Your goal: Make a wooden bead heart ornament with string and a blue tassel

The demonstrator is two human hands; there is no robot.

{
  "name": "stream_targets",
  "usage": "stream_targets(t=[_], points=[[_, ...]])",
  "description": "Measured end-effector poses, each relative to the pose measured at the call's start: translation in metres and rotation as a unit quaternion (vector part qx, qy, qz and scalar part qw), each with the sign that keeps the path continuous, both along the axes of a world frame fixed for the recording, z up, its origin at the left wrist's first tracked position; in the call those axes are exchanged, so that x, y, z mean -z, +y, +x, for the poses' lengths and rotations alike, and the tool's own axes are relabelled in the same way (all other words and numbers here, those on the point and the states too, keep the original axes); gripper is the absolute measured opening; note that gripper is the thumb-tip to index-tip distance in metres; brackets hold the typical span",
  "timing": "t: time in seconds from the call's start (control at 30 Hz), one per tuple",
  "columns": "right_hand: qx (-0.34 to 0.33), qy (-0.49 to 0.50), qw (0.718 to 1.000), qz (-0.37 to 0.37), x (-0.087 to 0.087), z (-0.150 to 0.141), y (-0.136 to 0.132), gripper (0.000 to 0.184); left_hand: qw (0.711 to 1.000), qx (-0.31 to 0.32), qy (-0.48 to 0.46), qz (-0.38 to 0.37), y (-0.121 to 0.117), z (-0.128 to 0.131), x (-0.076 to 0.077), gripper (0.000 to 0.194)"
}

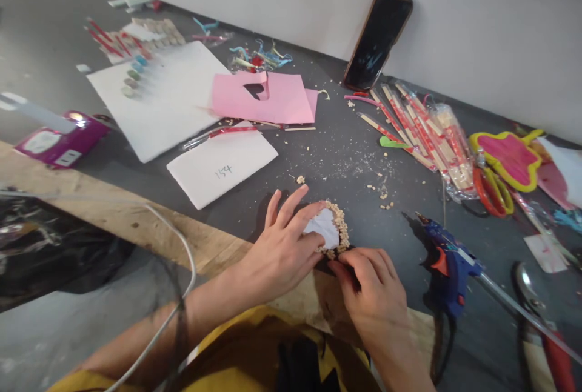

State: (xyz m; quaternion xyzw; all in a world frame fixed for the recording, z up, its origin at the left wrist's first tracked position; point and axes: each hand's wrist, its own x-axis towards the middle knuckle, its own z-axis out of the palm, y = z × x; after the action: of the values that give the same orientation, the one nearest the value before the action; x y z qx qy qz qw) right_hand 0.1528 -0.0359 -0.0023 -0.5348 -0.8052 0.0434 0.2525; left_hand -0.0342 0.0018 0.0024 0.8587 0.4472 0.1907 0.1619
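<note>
A small white rounded piece (pixel 325 229) lies at the table's front edge, its rim edged with tan bits like tiny wooden beads or flowers. My left hand (pixel 284 243) grips its left side between thumb and index finger, the other fingers stretched out over the table. At its lower right edge, my right hand (pixel 375 286) is closed in a pinch against the rim. Whatever sits between those right fingertips is too small to make out. One loose tan flower-like bit (pixel 301 180) lies just beyond my left fingertips.
To the right lie a blue glue gun (pixel 448 259), pliers-like cutters (pixel 530 295), scissors (pixel 493 192) and packaged chopsticks (pixel 422 125). A phone (pixel 378 40) leans on the wall. Pink paper (pixel 286 98), white sheets (pixel 218 168) and a purple box (pixel 63 140) stand left. A white cable (pixel 188 246) crosses my left arm.
</note>
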Motion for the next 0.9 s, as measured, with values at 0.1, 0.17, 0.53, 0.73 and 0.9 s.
stream_targets(t=[0.1, 0.17, 0.53, 0.73, 0.9], points=[[0.021, 0.004, 1.000, -0.002, 0.0004, 0.0026, -0.0025, 0.006, 1.000, 0.002, 0.003, -0.002, -0.0002, -0.0001, -0.0008, 0.013], [0.027, 0.001, 1.000, -0.007, -0.0001, 0.0038, -0.0035, 0.005, 1.000, 0.000, 0.001, 0.001, -0.0001, 0.0001, -0.0005, 0.013], [0.010, -0.036, 0.999, 0.007, -0.0049, -0.0025, -0.0019, 0.007, 1.000, -0.006, -0.005, 0.012, 0.0000, 0.0015, 0.0052, 0.011], [0.005, -0.039, 0.999, -0.002, -0.0048, -0.0013, 0.0010, 0.011, 1.000, 0.002, -0.001, 0.001, 0.0007, 0.0003, -0.0005, 0.011], [-0.001, -0.047, 0.999, -0.004, -0.0035, -0.0010, 0.0013, 0.011, 1.000, -0.005, -0.003, 0.005, 0.0002, 0.0013, 0.0006, 0.011]])
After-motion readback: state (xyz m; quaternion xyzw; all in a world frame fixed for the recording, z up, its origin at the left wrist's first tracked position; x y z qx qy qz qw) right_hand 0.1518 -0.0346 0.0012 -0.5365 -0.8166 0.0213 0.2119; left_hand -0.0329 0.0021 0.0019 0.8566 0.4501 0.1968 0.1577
